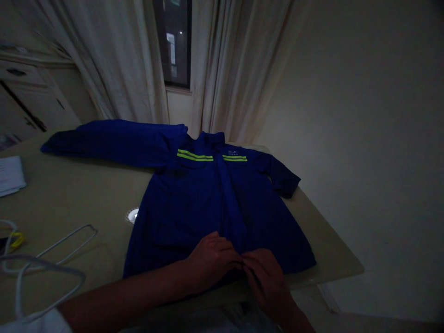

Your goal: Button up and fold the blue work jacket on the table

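Observation:
A dark blue jacket [194, 194] with yellow-green chest stripes lies flat and face up on a beige table [86, 194], one sleeve stretched out to the left. My left hand [211, 261] and my right hand [267, 280] meet at the jacket's bottom hem at the centre front. Both have their fingers closed, pinching the fabric at the front placket. The room is dim and the fingertips are hard to make out.
White wire hangers [45, 263] lie at the table's near left with a yellow object [15, 239]. Papers [10, 175] rest at the far left. A small round white thing [132, 215] sits by the jacket. Curtains and a window stand behind; a bare wall is to the right.

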